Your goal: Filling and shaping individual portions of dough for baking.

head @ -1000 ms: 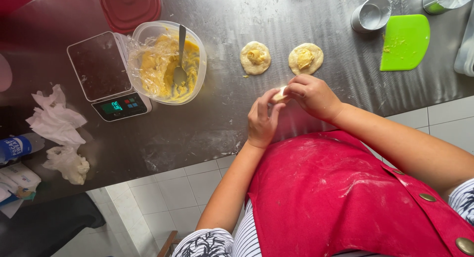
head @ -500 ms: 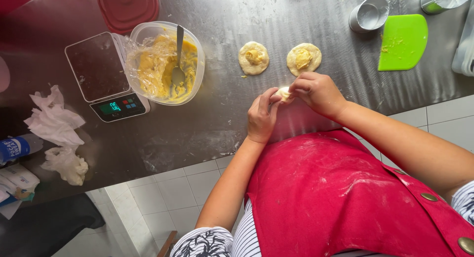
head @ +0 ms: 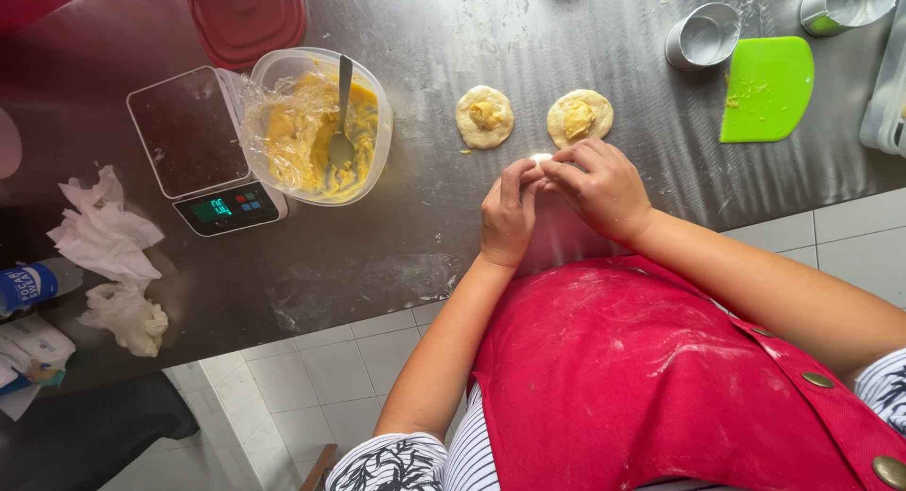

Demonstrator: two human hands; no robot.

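Two hands meet over a small pale dough piece (head: pixel 540 159) near the front edge of the steel surface (head: pixel 425 255), in the only view, the one from the head camera. The left hand (head: pixel 510 212) pinches the piece from one side with curled fingers, and the right hand (head: pixel 601 184) closes on it from the other side, so that only a sliver of the dough shows between the fingertips. Both hands are clenched on that piece.

Just beyond the hands lie two flat dough rounds (head: pixel 485 116), each with a lump of yellow filling in its middle; the second round (head: pixel 579 117) is nearly touching the right hand's knuckles. Further toward the left edge stands a clear plastic tub (head: pixel 316 123) of yellow filling with a spoon (head: pixel 342 113) resting in it, and a kitchen scale (head: pixel 203 151) sits just beside the tub. A red lid (head: pixel 245 19) lies at the far edge behind them. Crumpled white tissues (head: pixel 104 231) lie near the left edge. Toward the right edge are a green scraper (head: pixel 766 90) and a metal ring cutter (head: pixel 703 36). The person wears a red apron (head: pixel 661 387) dusted with flour.
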